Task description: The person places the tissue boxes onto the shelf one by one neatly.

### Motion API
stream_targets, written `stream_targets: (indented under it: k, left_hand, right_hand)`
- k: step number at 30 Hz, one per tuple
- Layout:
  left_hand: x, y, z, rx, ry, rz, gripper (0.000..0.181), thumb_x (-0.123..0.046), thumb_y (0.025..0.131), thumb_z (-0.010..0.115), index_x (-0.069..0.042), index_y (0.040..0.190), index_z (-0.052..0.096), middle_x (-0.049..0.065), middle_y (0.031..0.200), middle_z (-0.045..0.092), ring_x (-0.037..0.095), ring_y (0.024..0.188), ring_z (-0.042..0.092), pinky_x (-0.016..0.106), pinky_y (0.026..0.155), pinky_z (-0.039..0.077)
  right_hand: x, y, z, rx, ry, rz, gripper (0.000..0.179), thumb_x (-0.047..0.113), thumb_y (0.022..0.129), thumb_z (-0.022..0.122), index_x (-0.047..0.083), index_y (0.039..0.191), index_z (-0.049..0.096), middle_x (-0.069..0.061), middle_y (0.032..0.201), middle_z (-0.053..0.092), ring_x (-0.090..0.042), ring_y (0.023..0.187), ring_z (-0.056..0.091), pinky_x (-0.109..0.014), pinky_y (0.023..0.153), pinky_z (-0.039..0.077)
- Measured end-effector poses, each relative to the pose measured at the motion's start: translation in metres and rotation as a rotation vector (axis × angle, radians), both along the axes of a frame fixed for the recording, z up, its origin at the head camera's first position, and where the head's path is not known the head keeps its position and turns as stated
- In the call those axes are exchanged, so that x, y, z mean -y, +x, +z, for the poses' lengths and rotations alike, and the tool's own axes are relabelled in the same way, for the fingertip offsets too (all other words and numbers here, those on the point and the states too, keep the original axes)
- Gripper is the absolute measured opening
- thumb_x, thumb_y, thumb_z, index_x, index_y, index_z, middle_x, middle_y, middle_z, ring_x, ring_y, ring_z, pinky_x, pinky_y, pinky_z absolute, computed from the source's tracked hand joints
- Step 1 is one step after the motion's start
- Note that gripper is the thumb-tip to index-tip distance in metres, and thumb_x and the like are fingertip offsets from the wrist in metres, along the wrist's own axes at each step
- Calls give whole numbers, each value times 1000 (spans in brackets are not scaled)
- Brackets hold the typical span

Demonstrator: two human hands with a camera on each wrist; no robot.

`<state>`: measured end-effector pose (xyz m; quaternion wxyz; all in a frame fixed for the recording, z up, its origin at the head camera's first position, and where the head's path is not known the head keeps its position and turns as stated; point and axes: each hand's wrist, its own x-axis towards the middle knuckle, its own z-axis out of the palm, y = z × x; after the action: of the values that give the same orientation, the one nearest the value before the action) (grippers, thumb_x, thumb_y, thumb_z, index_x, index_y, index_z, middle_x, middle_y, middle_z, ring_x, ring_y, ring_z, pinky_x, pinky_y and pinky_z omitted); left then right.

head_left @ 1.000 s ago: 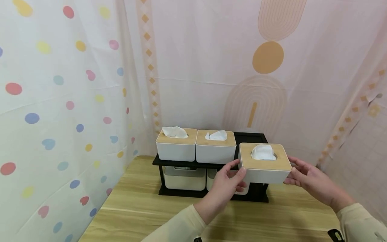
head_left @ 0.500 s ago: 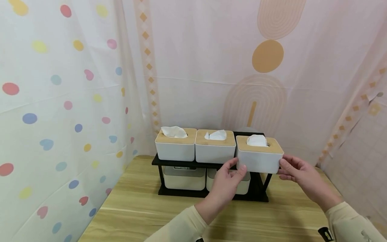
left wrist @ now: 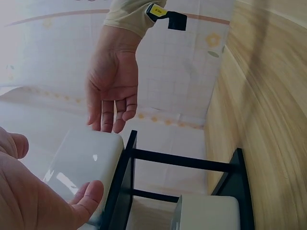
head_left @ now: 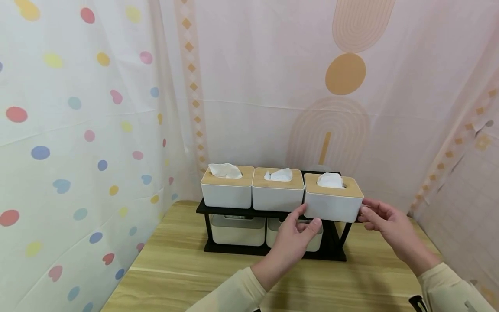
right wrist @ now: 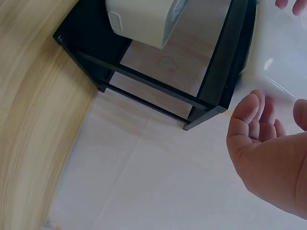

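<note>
A white tissue box [head_left: 333,208] with a wooden lid and a tissue poking out is at the right end of the black two-tier rack's [head_left: 280,214] top shelf, its front angled slightly outward. At its lower left corner is my left hand [head_left: 290,238], forefinger at the side and thumb apart from the front. My right hand [head_left: 393,229] is at the box's right end, its fingers fairly straight in the left wrist view. Two matching tissue boxes, a middle one [head_left: 277,198] and a left one [head_left: 227,196], stand beside it.
On the rack's lower tier sit two more white boxes, a left one [head_left: 238,232] and a right one [head_left: 313,242] partly behind my left hand. The rack stands on a wood-grain table [head_left: 187,277], with patterned curtains [head_left: 249,86] behind and at the sides.
The right tissue box has moved back and left onto the top shelf, lining up with the others. Both hands followed it; the left thumb has come away from its front.
</note>
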<state>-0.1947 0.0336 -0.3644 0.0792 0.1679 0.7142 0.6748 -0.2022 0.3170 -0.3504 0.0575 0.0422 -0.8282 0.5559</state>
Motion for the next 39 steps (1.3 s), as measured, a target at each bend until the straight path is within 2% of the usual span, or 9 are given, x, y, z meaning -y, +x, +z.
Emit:
stream_targets:
  k: [3, 9, 13, 15, 18, 21, 23, 29, 39]
  left_hand:
    - [-1, 0, 0, 9, 7, -1, 62, -44, 107, 65, -16, 160, 47, 7, 133, 73, 16, 120, 69, 33, 91, 55]
    - [-4, -2, -1, 12, 49, 9, 44, -16, 99, 64, -9, 142, 61, 7, 176, 32, 12, 117, 64, 24, 77, 47]
    - [-6, -4, -2, 3, 54, 5, 41, -10, 97, 61, -7, 138, 63, 9, 177, 29, 22, 126, 63, 22, 74, 46]
    - [-6, -4, -2, 5, 52, 4, 41, -10, 96, 61, -7, 137, 63, 9, 177, 29, 24, 127, 63, 22, 73, 45]
    - [-6, -5, -2, 1, 46, 2, 42, -10, 96, 61, -7, 138, 63, 9, 177, 28, 21, 125, 63, 23, 78, 46]
    - [-7, -5, -2, -4, 44, -5, 42, -11, 96, 62, -6, 138, 63, 11, 178, 26, 21, 125, 64, 25, 84, 47]
    - [-8, -6, -2, -7, 44, -6, 42, -11, 96, 63, -6, 138, 63, 13, 178, 25, 21, 125, 64, 26, 88, 48]
    - [-9, -8, -3, -3, 34, -5, 41, -14, 98, 64, -5, 138, 63, 14, 178, 25, 17, 124, 64, 30, 97, 50]
    - [-8, -9, -3, -3, 36, 9, 42, -15, 97, 66, -5, 137, 64, 14, 176, 29, 12, 120, 64, 30, 96, 52]
  right_hand:
    - [-3, 0, -1, -3, -11, 32, 68, 35, 113, 55, -7, 162, 35, 34, 114, 68, 5, 101, 69, -21, 86, 60]
    - [-5, 1, -4, -22, -30, 94, 67, 31, 114, 53, -4, 166, 28, 37, 125, 63, 3, 106, 70, -20, 87, 60]
    - [-6, 1, -5, -27, -32, 114, 68, 31, 115, 52, -3, 167, 25, 33, 132, 60, 3, 107, 70, -20, 88, 60]
    - [-7, 0, -6, -33, -20, 127, 68, 30, 115, 51, -2, 168, 24, 26, 140, 59, 3, 108, 70, -21, 89, 60]
    - [-7, 0, -7, -50, -7, 169, 67, 27, 116, 48, -2, 169, 19, -3, 162, 52, 2, 110, 69, -21, 90, 60]
    - [-6, -1, -8, -64, -8, 227, 66, 23, 117, 45, -4, 169, 14, -30, 170, 30, 1, 112, 69, -20, 90, 59]
    - [-5, -2, -8, -64, -14, 259, 67, 22, 117, 44, -4, 169, 11, -37, 170, 20, 1, 112, 69, -20, 91, 59]
    - [-4, -4, -6, -32, -13, 286, 71, 24, 117, 45, -1, 170, 6, -34, 173, 13, 3, 114, 67, -19, 92, 58]
    - [-3, -5, -6, -19, 7, 274, 74, 24, 116, 48, 0, 171, 4, -33, 174, 10, 3, 114, 67, -19, 92, 58]
